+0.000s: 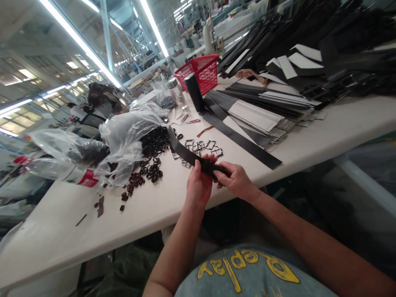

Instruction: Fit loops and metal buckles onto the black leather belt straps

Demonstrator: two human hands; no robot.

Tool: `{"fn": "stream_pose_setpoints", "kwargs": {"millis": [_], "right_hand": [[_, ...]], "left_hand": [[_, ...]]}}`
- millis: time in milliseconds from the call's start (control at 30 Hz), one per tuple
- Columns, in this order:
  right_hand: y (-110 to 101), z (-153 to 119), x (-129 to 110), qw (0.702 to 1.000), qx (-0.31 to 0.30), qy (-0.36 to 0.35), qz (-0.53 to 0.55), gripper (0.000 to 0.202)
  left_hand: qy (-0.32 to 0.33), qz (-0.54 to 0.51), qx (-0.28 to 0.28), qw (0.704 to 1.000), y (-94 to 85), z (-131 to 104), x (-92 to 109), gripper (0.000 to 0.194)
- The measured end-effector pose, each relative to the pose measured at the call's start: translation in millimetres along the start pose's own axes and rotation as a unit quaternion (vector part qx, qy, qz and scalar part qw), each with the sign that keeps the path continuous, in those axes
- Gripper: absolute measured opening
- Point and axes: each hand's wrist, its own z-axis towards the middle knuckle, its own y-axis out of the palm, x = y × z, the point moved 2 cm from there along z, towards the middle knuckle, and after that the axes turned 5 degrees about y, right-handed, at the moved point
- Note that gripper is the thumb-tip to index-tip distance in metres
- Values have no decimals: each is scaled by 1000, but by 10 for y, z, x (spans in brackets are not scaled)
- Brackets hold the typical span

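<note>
Some pale table [167, 206] stretched left of the left hand [199, 181], front edge running just on its near side, metal frames [200, 144] just beyond it and black rings [154, 142] farther left. The dark strap [185, 152] was clamped in it and the right hand [236, 180], one end poking away past the left thumb. Hands were close together, fingers curled; the right-hand end was kinda murky.

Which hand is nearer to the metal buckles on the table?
Left. The left hand, holding a black strap, is just on the near side of the metal buckles; the right hand is farther off, to the right of the left hand.
</note>
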Motion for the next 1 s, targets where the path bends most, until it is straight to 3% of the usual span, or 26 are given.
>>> {"fn": "stream_pose_setpoints", "kwargs": {"millis": [167, 267, 433, 600, 667, 833, 1000], "right_hand": [[6, 18, 6, 999, 10, 6, -34, 18], [10, 26, 18, 999, 7, 2, -42, 16], [-15, 31, 26, 993, 32, -58, -100, 11], [-47, -24, 72, 995, -97, -17, 27, 27], [-63, -55, 83, 991, -110, -5, 72, 35], [-94, -72, 101, 996, -7, -73, 42, 40], [-124, -46, 87, 994, 41, -92, 42, 39]], "left_hand": [[10, 21, -23, 999, -10, -94, -121, 46], [31, 25, -19, 999, -9, -106, -170, 43], [33, 35, -16, 999, -15, -132, -291, 39], [21, 54, -30, 998, -40, -167, -314, 44], [3, 74, -37, 997, -53, -192, -314, 49], [-37, 189, -62, 979, -120, -206, -407, 69], [55, 316, -82, 944, -139, -128, -429, 67]]}}
